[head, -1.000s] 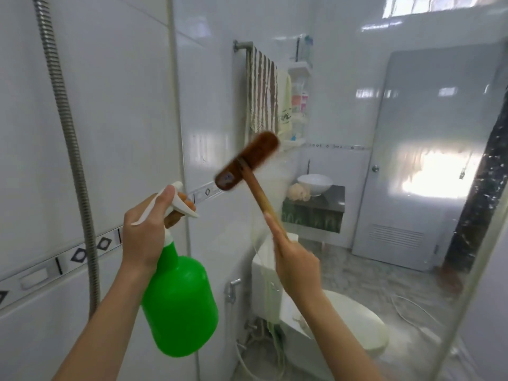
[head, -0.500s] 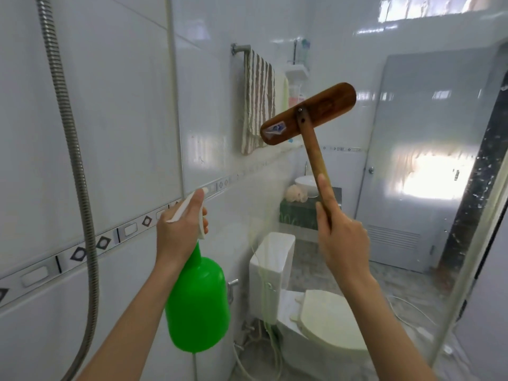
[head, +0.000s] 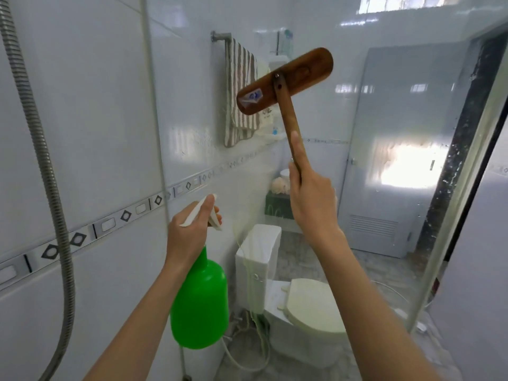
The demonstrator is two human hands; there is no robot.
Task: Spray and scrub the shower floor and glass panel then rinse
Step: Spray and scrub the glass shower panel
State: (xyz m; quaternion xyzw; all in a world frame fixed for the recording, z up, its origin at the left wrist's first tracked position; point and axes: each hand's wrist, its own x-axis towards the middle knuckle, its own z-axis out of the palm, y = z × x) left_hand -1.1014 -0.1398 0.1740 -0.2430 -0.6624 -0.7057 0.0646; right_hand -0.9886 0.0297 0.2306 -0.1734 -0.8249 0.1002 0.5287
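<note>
Glass panel [head: 384, 257] stands right before me, brush [head: 284, 81] high against it; scrubbing, I judge. My right hand [head: 313, 204] grips the handle [head: 288, 114], my left hand [head: 189, 235] grips the bottle [head: 200, 303]. Next calls for firm downward strokes, bristles flat.

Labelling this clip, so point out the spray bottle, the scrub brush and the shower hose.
spray bottle [head: 199, 303], head view, on its green body.
scrub brush [head: 305, 70], head view, on its wooden head.
shower hose [head: 40, 149], head view, on its ribbed metal length.

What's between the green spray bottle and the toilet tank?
Head view: the glass panel, streaked, stands between the spray bottle and the toilet tank behind it.
</note>
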